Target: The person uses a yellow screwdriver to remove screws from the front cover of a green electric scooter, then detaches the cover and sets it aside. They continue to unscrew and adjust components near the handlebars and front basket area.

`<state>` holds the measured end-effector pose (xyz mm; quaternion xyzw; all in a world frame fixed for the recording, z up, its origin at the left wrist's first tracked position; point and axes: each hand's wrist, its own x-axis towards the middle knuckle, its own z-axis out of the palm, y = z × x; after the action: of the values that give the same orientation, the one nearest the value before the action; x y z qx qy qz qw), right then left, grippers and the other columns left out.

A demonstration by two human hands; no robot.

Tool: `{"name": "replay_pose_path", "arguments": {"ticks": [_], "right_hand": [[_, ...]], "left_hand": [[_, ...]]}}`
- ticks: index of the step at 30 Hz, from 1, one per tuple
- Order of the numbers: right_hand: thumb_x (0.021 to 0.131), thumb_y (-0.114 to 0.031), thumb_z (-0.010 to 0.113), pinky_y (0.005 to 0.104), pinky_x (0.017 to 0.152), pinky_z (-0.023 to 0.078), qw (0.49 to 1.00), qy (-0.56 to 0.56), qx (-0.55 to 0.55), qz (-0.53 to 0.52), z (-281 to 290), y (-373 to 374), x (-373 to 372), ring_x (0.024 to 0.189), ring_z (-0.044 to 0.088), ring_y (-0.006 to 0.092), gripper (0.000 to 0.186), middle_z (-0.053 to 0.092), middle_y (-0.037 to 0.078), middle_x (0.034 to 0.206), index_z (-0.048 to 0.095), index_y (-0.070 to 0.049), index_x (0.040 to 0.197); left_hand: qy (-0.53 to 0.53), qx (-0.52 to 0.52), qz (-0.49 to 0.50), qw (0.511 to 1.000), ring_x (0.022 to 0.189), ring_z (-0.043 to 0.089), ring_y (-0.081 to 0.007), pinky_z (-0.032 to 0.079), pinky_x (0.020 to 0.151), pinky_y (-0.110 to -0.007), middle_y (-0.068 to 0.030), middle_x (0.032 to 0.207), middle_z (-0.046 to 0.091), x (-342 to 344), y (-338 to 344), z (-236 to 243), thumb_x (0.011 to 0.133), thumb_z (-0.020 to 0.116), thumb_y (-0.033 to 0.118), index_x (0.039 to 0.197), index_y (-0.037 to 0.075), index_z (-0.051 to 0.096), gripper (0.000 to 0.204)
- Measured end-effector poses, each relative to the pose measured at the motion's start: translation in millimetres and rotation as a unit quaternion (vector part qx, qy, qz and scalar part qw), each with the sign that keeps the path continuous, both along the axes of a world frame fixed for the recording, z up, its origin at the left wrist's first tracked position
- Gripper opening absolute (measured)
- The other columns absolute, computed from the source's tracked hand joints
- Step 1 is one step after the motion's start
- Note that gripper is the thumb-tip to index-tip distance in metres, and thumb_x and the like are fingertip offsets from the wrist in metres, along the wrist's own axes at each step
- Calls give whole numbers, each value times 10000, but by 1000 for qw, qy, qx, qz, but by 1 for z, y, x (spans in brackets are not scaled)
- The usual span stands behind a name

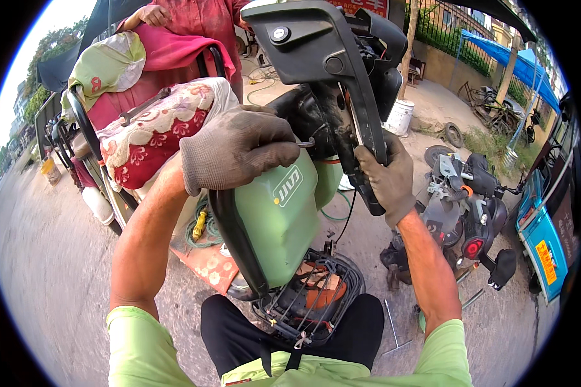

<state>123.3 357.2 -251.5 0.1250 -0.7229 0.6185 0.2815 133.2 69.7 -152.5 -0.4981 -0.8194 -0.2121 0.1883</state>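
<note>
My left hand, in a grey-brown work glove, is closed. A thin bent metal rod sticks out of its fingers toward the dark inner part of a scooter's front end. My right hand, gloved too, grips the lower edge of a large black plastic panel with a round key lock, which stands tilted above. Below my left hand is a pale green body panel beside a curved black tube. A black wire basket lies between my knees with brown and orange pieces inside.
A person in a red shirt stands behind a vehicle seat with a flowered cushion, on which a metal tool lies. At right are a grey scooter, a blue vehicle and a white bucket. A T-handled tool lies on the ground.
</note>
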Motion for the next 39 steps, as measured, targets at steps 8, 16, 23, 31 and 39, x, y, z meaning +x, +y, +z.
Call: {"name": "replay_pose_path", "arguments": {"ticks": [8, 16, 23, 31, 39], "right_hand": [[835, -101, 740, 343, 660, 548, 966, 179, 153, -103, -16, -2, 5, 781, 670, 207, 252, 605, 216, 1193, 623, 62, 986], [823, -29, 731, 298, 663, 535, 984, 169, 56, -10, -27, 16, 6, 766, 636, 172, 326, 605, 172, 1196, 617, 42, 1120], [791, -143, 779, 351, 702, 534, 991, 98, -61, 71, -35, 21, 5, 801, 629, 226, 343, 638, 133, 1010, 565, -34, 1035], [798, -162, 778, 362, 734, 550, 982, 180, -36, 44, -33, 25, 6, 906, 656, 254, 451, 633, 153, 1124, 553, -41, 1170], [822, -314, 754, 492, 1015, 467, 972, 210, 102, -39, -26, 29, 7, 1214, 544, 424, 586, 584, 243, 1239, 563, -26, 1295]], "left_hand": [[-6, -14, 14, 1000, 825, 608, -307, 490, 785, -405, -119, 814, 636, 2, 2, 4, 937, 664, 220, 882, 24, 714, 210], [-49, -33, 88, 994, 1031, 643, -323, 426, 1061, -445, -105, 868, 703, 16, 26, 14, 933, 648, 227, 922, 26, 738, 221], [-59, -24, 137, 989, 1161, 616, -325, 357, 1137, -457, -111, 910, 729, 18, 30, 11, 938, 601, 243, 937, -7, 741, 287], [-56, -16, 114, 992, 947, 694, -251, 344, 1163, -488, -75, 900, 751, 16, 32, 9, 985, 599, 291, 936, 16, 727, 308], [-89, -34, 155, 983, 1282, 545, -341, 359, 1120, -444, -130, 974, 735, 18, 34, 12, 923, 594, 186, 982, -21, 743, 261]]}}
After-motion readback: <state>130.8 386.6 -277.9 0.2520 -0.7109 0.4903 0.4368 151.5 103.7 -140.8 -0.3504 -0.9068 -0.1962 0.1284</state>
